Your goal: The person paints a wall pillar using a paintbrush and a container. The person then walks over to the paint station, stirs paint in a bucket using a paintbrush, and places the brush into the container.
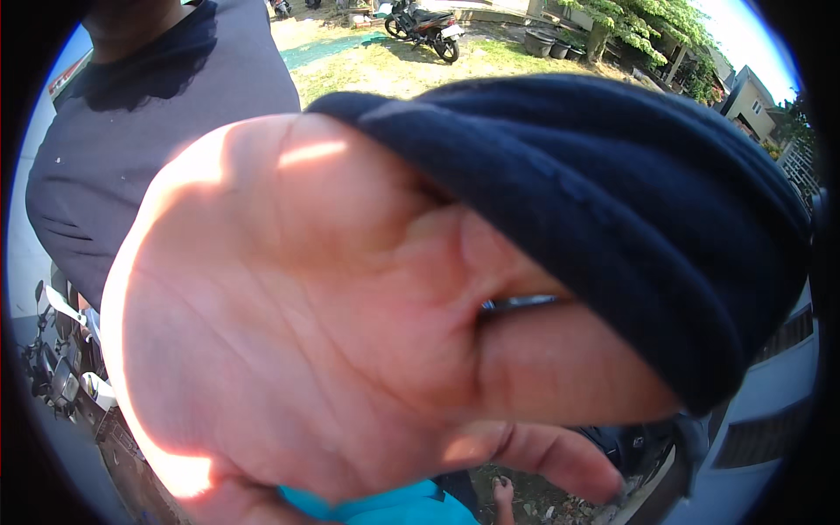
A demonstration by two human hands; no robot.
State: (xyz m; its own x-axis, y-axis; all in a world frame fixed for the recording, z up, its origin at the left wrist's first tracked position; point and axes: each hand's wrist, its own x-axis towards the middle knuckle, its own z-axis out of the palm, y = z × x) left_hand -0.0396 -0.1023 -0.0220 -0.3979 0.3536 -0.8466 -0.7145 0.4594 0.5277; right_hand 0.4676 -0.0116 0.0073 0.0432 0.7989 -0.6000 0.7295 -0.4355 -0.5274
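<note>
My left hand (332, 324) is raised right in front of the camera with its palm toward me, and it fills most of the picture. A dark navy cloth (612, 219) is draped over its upper fingers and gripped there. A thin metal sliver (518, 304) shows in the crease just under the cloth's edge. The two lowest fingers poke out below the cloth at the right. My right hand does not appear. A turquoise sleeve edge (385, 509) shows at the bottom.
A person in a dark shirt (149, 131) stands close at the upper left. Behind are sunlit grass and a parked motorcycle (426, 26); another motorcycle's handlebar (66, 350) is at the left edge. Trees and houses lie at the far right.
</note>
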